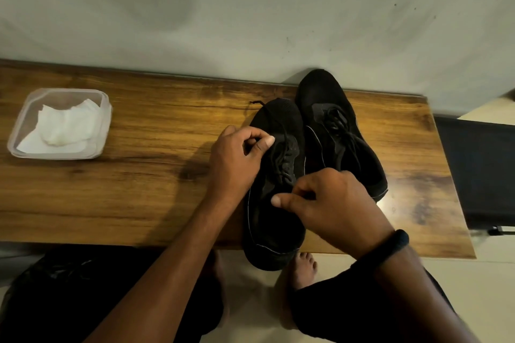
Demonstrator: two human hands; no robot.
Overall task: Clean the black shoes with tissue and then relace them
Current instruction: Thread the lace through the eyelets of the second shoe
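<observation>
Left hand (237, 159), right hand (331, 203) pinch lace (281, 156) on near shoe (274, 192); heel overhangs table (139, 175) edge at 6 o'clock; bare wood toward 9.

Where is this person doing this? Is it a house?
Probably a room at home. A narrow wooden table stands against a plain wall, the person's bare foot rests on a tiled floor, and a plastic tub of tissues sits beside the black shoes.

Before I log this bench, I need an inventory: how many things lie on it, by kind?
Black shoes: 2, one nearer, one farther
Clear plastic container: 1
White tissue wad: 1, inside the container
Total: 4
</observation>
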